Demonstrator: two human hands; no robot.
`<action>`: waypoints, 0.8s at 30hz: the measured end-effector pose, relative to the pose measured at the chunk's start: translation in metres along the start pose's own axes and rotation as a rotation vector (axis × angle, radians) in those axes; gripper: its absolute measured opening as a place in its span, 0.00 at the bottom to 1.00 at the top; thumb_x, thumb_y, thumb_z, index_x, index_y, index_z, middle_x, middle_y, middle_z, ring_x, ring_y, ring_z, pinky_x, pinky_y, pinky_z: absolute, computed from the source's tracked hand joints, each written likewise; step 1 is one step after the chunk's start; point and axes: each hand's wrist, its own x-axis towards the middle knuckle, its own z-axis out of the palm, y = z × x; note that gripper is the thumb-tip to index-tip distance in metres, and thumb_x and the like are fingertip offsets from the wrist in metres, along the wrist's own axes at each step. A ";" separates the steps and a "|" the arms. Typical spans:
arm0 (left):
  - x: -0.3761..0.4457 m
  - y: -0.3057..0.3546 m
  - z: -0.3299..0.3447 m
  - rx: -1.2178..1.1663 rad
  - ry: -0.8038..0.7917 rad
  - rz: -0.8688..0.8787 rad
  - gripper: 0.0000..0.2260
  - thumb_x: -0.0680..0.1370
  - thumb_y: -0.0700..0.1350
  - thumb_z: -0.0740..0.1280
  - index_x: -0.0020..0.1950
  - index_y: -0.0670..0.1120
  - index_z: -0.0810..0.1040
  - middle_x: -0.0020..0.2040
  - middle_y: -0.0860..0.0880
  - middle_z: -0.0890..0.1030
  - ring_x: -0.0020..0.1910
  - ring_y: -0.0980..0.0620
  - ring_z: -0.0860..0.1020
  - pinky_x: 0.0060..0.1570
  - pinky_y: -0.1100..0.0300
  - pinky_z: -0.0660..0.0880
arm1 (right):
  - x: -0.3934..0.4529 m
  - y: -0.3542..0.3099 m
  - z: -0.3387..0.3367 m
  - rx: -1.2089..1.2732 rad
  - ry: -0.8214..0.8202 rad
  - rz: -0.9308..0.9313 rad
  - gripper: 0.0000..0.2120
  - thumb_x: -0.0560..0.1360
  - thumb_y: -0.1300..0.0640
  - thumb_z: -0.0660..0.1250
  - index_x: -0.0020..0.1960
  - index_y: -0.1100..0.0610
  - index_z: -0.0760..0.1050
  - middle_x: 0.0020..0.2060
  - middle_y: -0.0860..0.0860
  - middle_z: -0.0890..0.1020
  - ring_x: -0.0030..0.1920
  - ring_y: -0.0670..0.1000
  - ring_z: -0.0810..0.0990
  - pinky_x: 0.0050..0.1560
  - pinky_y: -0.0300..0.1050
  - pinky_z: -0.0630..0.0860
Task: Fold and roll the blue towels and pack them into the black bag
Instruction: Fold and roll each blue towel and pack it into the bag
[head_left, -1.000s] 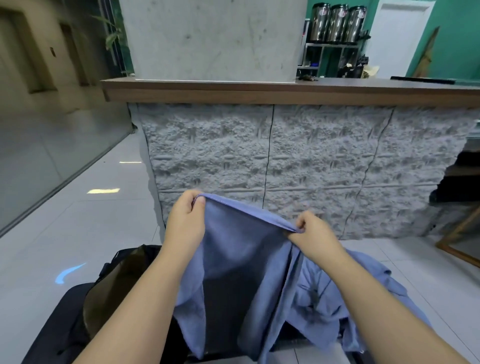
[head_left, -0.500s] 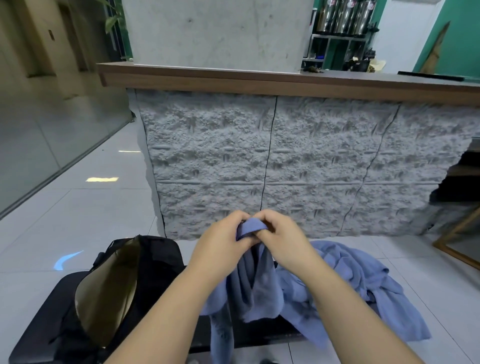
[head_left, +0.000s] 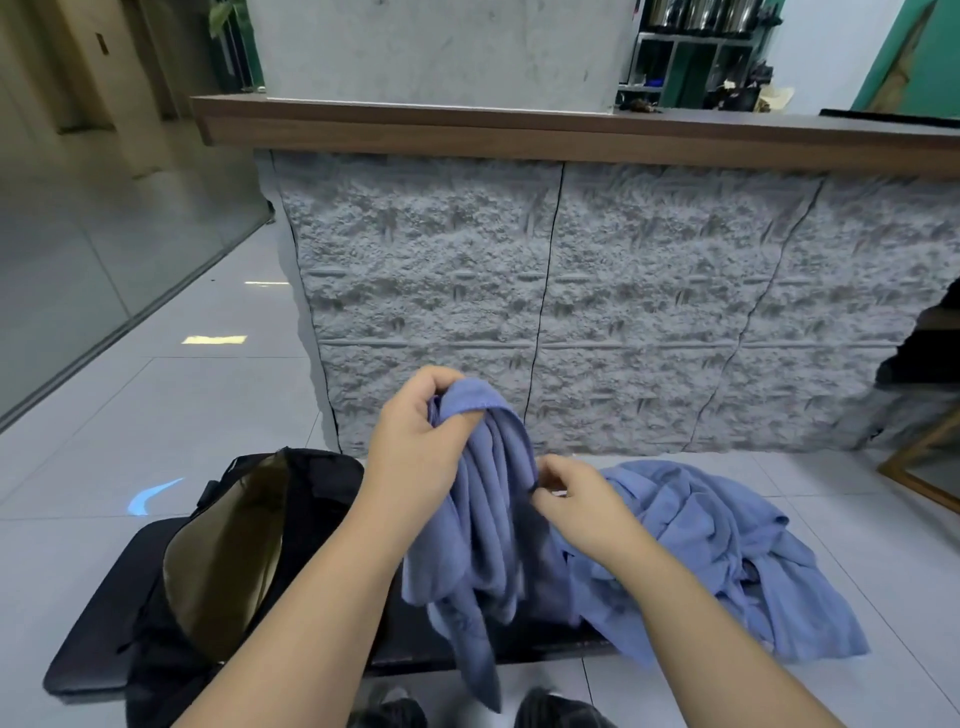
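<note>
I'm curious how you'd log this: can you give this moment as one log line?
step: folding | left hand: grips blue towel top | right hand: pinches its edge | black bag: open | towel pile: unfolded

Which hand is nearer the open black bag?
Left. The left hand grips the held towel just right of the black bag; the right hand pinches that towel farther right.

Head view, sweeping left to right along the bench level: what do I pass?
black bag standing open → left hand gripping the top of the hanging blue towel → right hand pinching that towel's edge → heap of blue towels
</note>
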 end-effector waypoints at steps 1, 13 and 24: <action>0.001 0.000 -0.001 -0.018 0.018 -0.014 0.09 0.76 0.35 0.65 0.41 0.49 0.75 0.32 0.59 0.77 0.32 0.64 0.74 0.34 0.72 0.70 | 0.000 0.000 0.003 0.024 -0.016 0.004 0.12 0.73 0.65 0.61 0.37 0.49 0.71 0.35 0.44 0.76 0.38 0.45 0.74 0.42 0.41 0.70; 0.004 -0.022 -0.004 -0.115 0.132 -0.086 0.15 0.78 0.38 0.64 0.52 0.60 0.76 0.52 0.57 0.80 0.52 0.59 0.78 0.56 0.60 0.72 | -0.004 0.004 0.006 0.041 0.035 0.105 0.10 0.81 0.53 0.55 0.41 0.50 0.63 0.30 0.47 0.68 0.30 0.43 0.67 0.31 0.38 0.62; 0.001 -0.026 0.003 -0.320 0.167 -0.216 0.24 0.75 0.26 0.54 0.40 0.50 0.81 0.39 0.53 0.82 0.43 0.52 0.77 0.42 0.57 0.74 | -0.016 -0.057 -0.008 0.330 -0.069 -0.134 0.24 0.75 0.70 0.57 0.36 0.43 0.79 0.41 0.52 0.78 0.41 0.48 0.76 0.46 0.34 0.69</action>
